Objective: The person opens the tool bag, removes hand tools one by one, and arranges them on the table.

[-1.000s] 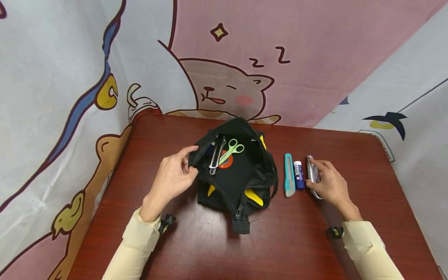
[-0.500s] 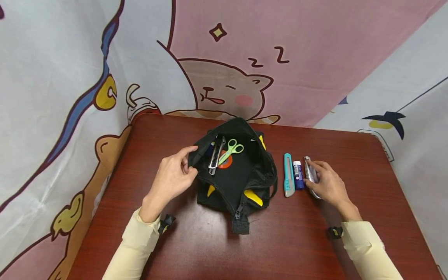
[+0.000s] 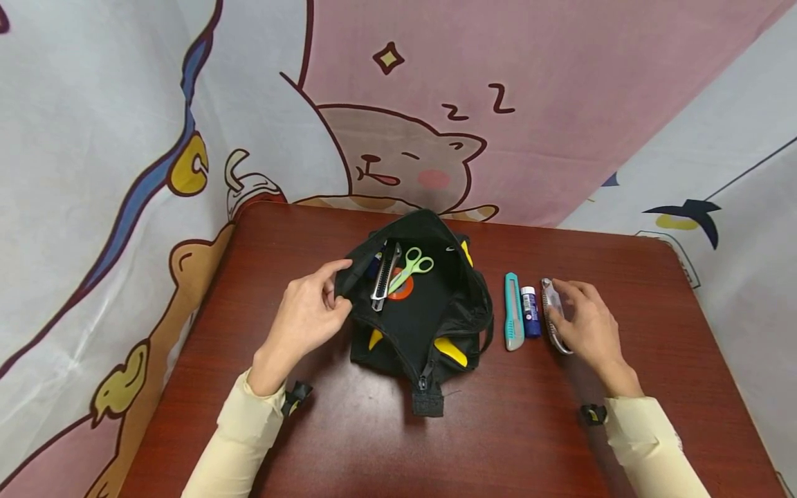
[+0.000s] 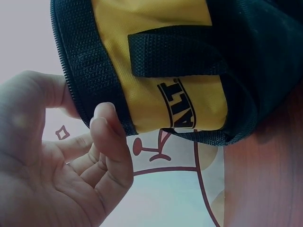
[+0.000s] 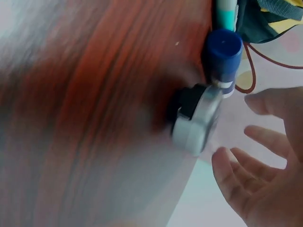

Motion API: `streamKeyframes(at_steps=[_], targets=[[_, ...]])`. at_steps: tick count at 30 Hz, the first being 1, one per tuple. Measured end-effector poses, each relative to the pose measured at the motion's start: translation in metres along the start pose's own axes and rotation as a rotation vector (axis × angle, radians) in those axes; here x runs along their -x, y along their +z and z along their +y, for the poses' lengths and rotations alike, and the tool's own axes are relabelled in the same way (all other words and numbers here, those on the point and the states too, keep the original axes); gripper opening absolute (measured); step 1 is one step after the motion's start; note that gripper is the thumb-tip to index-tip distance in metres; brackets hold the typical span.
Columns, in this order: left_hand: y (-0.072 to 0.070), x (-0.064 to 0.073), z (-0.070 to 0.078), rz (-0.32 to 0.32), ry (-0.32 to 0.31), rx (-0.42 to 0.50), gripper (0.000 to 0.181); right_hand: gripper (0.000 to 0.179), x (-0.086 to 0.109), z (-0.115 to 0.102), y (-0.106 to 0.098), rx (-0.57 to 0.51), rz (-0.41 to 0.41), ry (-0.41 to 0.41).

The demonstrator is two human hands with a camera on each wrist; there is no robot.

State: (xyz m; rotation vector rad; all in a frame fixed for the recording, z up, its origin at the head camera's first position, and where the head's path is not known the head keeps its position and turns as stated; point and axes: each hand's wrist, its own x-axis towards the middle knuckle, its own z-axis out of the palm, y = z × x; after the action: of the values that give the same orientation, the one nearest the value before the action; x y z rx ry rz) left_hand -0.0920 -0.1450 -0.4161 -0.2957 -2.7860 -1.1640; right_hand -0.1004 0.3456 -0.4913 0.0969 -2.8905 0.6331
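My left hand [image 3: 309, 304] pinches the left rim of a black and yellow zippered tool bag [image 3: 436, 318], whose mouth gapes upward. In the left wrist view the fingertips [image 4: 105, 113] lie on the bag's zipper band. Inside the bag are green-handled scissors [image 3: 418, 261], a silver and black box cutter [image 3: 384, 280] and an orange-red ring [image 3: 403, 286]. My right hand [image 3: 588, 325] is spread beside a slim silver item [image 3: 553, 315] with a ridged edge and a black part. In the right wrist view, the fingers are apart from this item, which sits on the table.
Left of the silver item, a blue glue stick [image 3: 531, 312] and a turquoise box cutter [image 3: 513, 311] lie side by side, just right of the bag. The reddish-brown table [image 3: 510, 429] ends at a printed cloth backdrop [image 3: 529, 173] behind and at the sides.
My right hand gripped the silver item and shifted it slightly left toward the glue stick; now its fingers have come off it. The left hand and the bag stay put.
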Motion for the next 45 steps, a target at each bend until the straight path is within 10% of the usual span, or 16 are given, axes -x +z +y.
streamKeyframes(at_steps=[23, 45], targets=[[-0.001, 0.001, 0.001, 0.000, 0.002, -0.003, 0.063, 0.052, -0.015, -0.086, -0.014, -0.193, 0.415, -0.192], [0.001, 0.000, 0.006, -0.006, -0.008, 0.013, 0.062, 0.044, -0.031, -0.176, 0.000, -0.524, 0.446, -0.421]])
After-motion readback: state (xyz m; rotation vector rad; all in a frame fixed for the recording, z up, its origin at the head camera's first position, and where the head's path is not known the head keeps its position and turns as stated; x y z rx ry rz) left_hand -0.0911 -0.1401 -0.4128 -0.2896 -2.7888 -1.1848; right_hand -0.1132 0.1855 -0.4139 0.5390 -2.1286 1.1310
